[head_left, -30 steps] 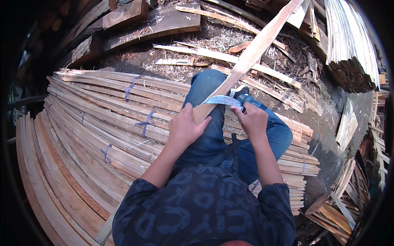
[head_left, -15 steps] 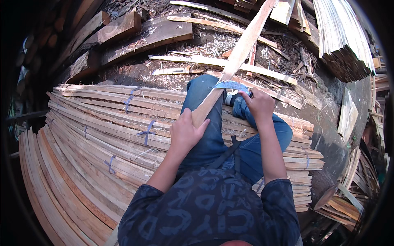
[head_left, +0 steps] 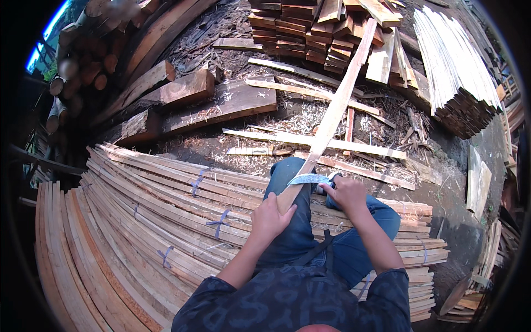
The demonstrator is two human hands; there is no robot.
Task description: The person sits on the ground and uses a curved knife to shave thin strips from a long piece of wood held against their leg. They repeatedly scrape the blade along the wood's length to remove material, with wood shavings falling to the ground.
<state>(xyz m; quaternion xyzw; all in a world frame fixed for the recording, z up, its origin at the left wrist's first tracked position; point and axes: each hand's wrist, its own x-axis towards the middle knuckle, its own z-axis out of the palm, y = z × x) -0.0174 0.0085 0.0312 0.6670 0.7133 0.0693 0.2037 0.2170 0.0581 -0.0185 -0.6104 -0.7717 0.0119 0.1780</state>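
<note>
A long, narrow wooden board runs from my left hand up and to the right, slanting away over my thigh. My left hand is closed around its near end, thumb on top. In my right hand is a curved knife, its handle mostly hidden by the fingers. The bluish blade lies across the board just beyond my left hand, at the knee of my jeans. The board's far end reaches the stacked timber.
Bundles of wooden strips, tied with purple cord, spread beneath and left of me. Thick beams lie ahead left, beside stacked logs. Cut timber and pale boards stand ahead. A sheathed-looking tool rests among shavings.
The view has tilted up, showing more of the timber and logs ahead. Along the board, the knife blade has moved nearer to my left hand. Both grips stay the same.
</note>
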